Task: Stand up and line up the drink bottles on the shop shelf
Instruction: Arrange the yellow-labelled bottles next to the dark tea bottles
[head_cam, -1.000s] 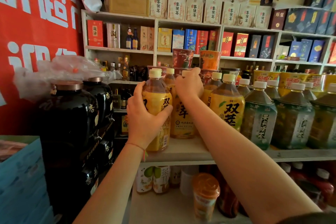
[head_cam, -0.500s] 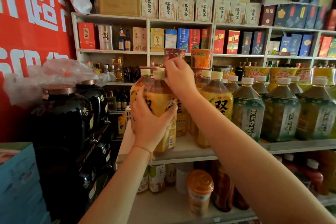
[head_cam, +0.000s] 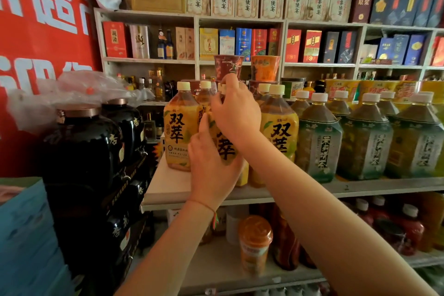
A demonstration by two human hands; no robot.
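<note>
Head view: your left hand (head_cam: 212,170) wraps the belly of an upright yellow tea bottle (head_cam: 225,149) at the shelf (head_cam: 168,187) front, your right hand (head_cam: 236,113) pinching its neck from above, long axis vertical, between two matching bottles.

A red banner (head_cam: 40,31) with white characters hangs at left, above black jars (head_cam: 81,151) under clear plastic (head_cam: 72,94). Boxed liquor (head_cam: 242,43) fills the back shelves, cream cartons (head_cam: 247,2) stacked on top. Two noodle cups (head_cam: 265,67) stand upside down.
</note>
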